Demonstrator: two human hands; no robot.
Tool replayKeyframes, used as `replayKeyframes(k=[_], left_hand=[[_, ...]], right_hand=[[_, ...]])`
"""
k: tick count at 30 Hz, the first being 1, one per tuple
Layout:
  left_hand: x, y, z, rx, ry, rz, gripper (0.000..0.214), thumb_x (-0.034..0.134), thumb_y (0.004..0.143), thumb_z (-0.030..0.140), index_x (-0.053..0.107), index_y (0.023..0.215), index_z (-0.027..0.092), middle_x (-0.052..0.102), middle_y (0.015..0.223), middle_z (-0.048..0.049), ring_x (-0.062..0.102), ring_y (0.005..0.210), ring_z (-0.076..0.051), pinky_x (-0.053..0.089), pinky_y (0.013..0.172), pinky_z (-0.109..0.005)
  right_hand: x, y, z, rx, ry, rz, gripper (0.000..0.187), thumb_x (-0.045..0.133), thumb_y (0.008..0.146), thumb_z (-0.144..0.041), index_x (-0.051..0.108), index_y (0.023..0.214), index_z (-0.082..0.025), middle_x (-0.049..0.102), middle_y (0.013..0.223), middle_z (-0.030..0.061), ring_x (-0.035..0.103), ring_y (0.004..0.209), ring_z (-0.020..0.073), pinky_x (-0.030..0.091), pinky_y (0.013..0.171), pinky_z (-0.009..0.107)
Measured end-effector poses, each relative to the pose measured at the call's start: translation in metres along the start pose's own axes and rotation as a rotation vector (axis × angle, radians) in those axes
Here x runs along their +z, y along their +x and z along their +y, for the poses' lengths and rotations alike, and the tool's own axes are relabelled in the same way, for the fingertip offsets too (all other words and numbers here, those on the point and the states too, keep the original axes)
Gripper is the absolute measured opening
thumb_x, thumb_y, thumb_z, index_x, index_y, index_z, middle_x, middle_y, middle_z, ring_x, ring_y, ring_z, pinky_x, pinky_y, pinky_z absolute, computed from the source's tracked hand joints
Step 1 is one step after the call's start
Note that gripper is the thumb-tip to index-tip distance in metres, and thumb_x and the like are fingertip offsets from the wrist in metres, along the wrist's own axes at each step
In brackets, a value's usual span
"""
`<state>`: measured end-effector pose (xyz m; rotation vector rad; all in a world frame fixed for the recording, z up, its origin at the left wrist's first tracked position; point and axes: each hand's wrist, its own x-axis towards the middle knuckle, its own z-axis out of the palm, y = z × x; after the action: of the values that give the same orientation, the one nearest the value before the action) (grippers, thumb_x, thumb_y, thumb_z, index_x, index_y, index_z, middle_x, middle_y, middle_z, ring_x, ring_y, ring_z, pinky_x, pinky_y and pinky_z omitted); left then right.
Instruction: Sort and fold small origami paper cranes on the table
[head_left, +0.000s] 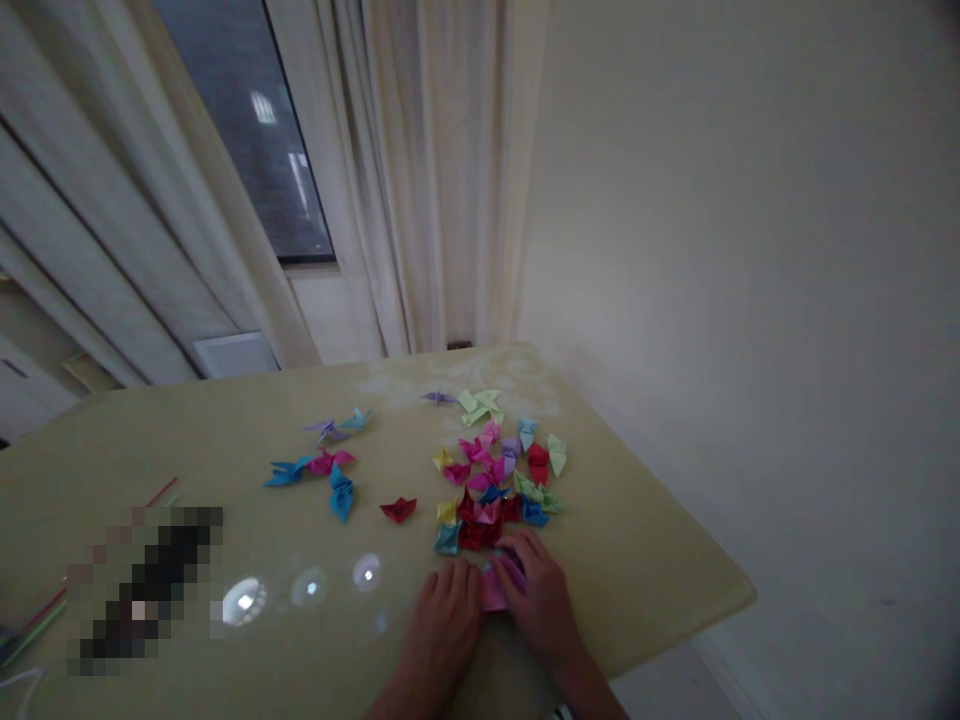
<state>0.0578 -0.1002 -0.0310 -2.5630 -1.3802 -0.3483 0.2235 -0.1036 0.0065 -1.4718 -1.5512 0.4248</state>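
A small pink piece of folded paper (493, 594) lies on the table between my hands, near the front edge. My left hand (448, 612) rests at its left side, fingers bent and close together against the paper. From the right, my right hand (541, 598) curls over it, with thumb and fingers closed on a raised fold. My hands partly cover the paper. Just beyond them sit dark red folded paper pieces (474, 534) and a teal one (448, 539).
Several colourful folded papers cover the table's middle, including a lone red one (398, 510), blue ones (341, 492) and light green ones (481, 405). A pixelated dark object (154, 585) lies left. The pale table (637, 560) stands by a wall (750, 250) and curtains (450, 180).
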Motion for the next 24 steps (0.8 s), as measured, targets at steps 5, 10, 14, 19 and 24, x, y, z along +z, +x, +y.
replayKeyframes(k=[5,10,14,19,24], left_hand=[[-0.012,0.007,-0.011,0.186,-0.047,-0.016,0.027,0.056,0.087,0.002,0.07,0.104,0.018,0.072,0.1,-0.0102,0.071,0.089,-0.027,0.059,0.074,-0.037],[-0.011,0.014,-0.029,0.124,-0.408,-0.153,0.027,0.054,0.088,0.004,0.068,0.104,0.021,0.076,0.095,-0.0063,0.076,0.088,-0.022,0.06,0.076,-0.029],[-0.004,0.007,-0.031,-0.085,-0.833,-0.156,0.035,0.051,0.098,0.019,0.061,0.131,0.026,0.081,0.102,-0.0073,0.079,0.086,-0.023,0.062,0.076,-0.03],[-0.017,0.003,-0.03,-0.135,-1.208,0.023,0.046,0.055,0.1,0.036,0.057,0.143,0.023,0.071,0.138,-0.0148,0.071,0.123,-0.027,0.057,0.106,-0.041],[-0.03,0.008,-0.04,-0.125,-1.393,0.124,0.064,0.066,0.09,0.063,0.064,0.139,0.021,0.073,0.132,-0.0151,0.071,0.119,-0.032,0.058,0.105,-0.045]], right_hand=[[-0.01,0.004,-0.005,0.037,0.132,-0.02,0.031,0.058,0.104,-0.046,0.073,0.093,-0.021,0.073,0.086,0.0056,0.071,0.076,0.0205,0.057,0.071,0.029],[-0.024,-0.002,-0.023,-0.153,0.198,0.002,0.045,0.047,0.107,-0.058,0.076,0.103,-0.023,0.076,0.109,0.0101,0.071,0.108,0.0263,0.056,0.095,0.038],[-0.031,0.005,-0.05,-0.307,0.066,-0.149,0.042,0.053,0.103,-0.063,0.075,0.115,-0.029,0.076,0.121,0.0075,0.068,0.117,0.0276,0.049,0.106,0.043],[-0.038,0.035,-0.067,-0.416,-0.049,-0.124,0.058,0.051,0.101,-0.071,0.068,0.135,-0.026,0.069,0.137,0.0126,0.062,0.128,0.0318,0.042,0.112,0.048],[-0.028,0.046,-0.069,-0.588,-0.03,-0.276,0.074,0.06,0.091,-0.079,0.061,0.143,-0.025,0.069,0.138,0.0134,0.062,0.129,0.0325,0.043,0.112,0.046]])
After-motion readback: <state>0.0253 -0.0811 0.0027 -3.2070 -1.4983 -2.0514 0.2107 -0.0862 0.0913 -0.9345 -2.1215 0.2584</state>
